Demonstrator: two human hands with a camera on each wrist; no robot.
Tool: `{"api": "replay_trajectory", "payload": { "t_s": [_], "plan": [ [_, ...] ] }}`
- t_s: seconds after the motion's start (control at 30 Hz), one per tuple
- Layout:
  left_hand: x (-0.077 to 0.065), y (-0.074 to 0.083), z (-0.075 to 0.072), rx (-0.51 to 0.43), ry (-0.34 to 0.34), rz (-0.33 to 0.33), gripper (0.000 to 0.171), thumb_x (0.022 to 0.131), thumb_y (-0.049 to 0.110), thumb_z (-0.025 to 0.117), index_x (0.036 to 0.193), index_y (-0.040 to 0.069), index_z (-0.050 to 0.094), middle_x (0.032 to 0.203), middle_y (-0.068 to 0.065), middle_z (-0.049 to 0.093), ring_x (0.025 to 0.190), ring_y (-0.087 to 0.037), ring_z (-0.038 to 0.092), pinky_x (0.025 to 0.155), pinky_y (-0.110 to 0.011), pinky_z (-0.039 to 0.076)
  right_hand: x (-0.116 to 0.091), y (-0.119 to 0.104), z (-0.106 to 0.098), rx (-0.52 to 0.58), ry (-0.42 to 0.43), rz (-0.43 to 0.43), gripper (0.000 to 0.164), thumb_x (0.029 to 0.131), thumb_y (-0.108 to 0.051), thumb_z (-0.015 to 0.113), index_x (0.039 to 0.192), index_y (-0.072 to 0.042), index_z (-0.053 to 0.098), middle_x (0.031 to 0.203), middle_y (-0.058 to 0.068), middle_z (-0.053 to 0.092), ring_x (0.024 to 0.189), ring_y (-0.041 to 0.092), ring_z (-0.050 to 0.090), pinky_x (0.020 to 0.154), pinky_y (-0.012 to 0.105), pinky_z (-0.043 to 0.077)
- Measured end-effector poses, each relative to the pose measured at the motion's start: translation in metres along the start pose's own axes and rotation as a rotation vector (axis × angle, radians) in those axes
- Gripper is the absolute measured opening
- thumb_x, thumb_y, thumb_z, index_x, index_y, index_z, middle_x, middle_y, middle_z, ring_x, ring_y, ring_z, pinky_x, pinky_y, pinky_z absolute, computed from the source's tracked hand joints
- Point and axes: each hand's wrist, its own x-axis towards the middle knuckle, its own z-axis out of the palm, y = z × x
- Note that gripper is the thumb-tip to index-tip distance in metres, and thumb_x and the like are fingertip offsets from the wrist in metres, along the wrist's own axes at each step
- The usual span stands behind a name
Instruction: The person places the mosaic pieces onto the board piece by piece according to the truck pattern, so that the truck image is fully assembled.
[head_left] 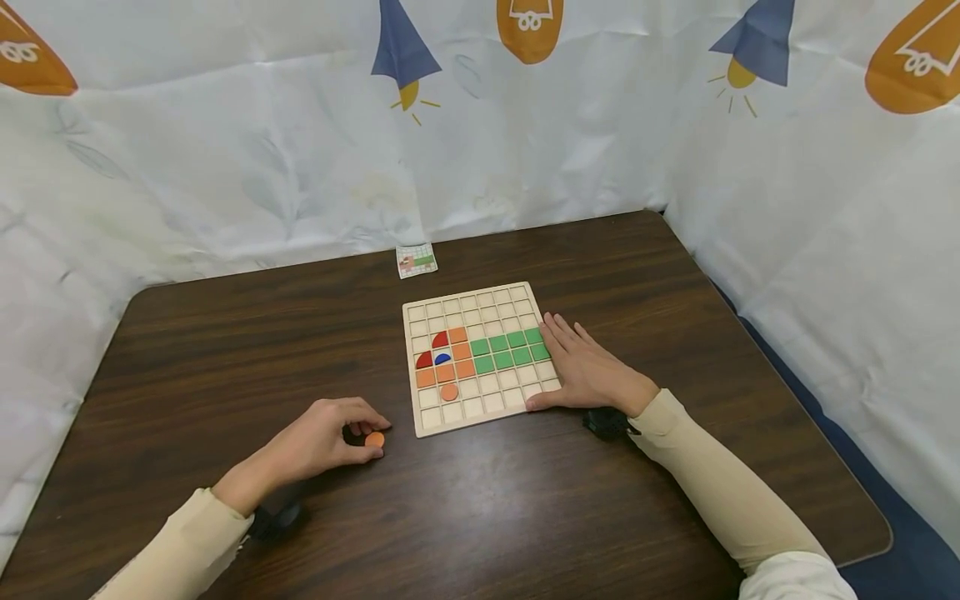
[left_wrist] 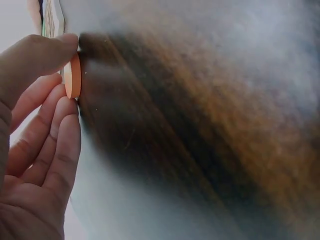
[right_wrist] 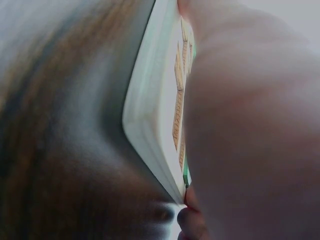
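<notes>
A round orange piece (head_left: 375, 439) lies on the table left of the board's near corner. My left hand (head_left: 322, 437) pinches it by its edge, thumb on one side and fingertips on the other; the left wrist view shows the orange piece (left_wrist: 74, 77) edge-on between them. The square wooden grid board (head_left: 495, 408) has recessed cells. Green squares (head_left: 502, 359) fill two rows toward its right side. Farther left sit orange squares (head_left: 446, 372), red quarter-circles (head_left: 440, 340), a blue half-circle (head_left: 442, 359) and another orange disc (head_left: 448, 392). My right hand (head_left: 592, 367), fingers straight, rests against the board's right edge.
A small printed card (head_left: 416, 260) with a coloured grid pattern lies at the table's back edge, behind the board. The dark wood table (head_left: 480, 517) has a rounded right corner. White printed curtains (head_left: 300, 150) hang behind it and along the sides.
</notes>
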Motion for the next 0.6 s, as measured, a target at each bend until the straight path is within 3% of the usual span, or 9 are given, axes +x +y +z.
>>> {"api": "replay_trajectory", "payload": {
  "t_s": [0.33,0.47,0.6],
  "plan": [
    [0.012,0.002,-0.008,-0.081,0.001,-0.035,0.021,0.084,0.013,0.083,0.104,0.02,0.08,0.098,0.014,0.074,0.082,0.001,0.062,0.074,-0.021,0.058,-0.001,0.0,0.003,0.002,-0.007,-0.005,0.13,0.082,-0.085,0.06,0.166,-0.003,0.004,0.175,0.018,0.0,0.165,0.034,0.003,0.132,0.058,0.012],
    [0.023,0.004,-0.017,-0.111,0.034,-0.038,0.023,0.083,0.011,0.084,0.104,0.018,0.08,0.098,0.015,0.074,0.081,-0.001,0.064,0.074,-0.023,0.059,-0.001,0.0,0.003,-0.006,0.001,-0.007,0.13,0.082,-0.085,0.06,0.166,-0.004,0.004,0.175,0.018,0.001,0.165,0.033,0.003,0.133,0.058,0.012],
    [0.039,0.008,-0.022,-0.07,0.056,-0.003,0.024,0.082,0.01,0.085,0.104,0.016,0.08,0.097,0.012,0.074,0.08,-0.001,0.063,0.072,-0.023,0.058,-0.001,0.0,0.002,-0.007,0.006,-0.007,0.13,0.082,-0.085,0.061,0.166,-0.004,0.004,0.175,0.018,0.001,0.165,0.033,0.003,0.133,0.058,0.011]
  ]
}}
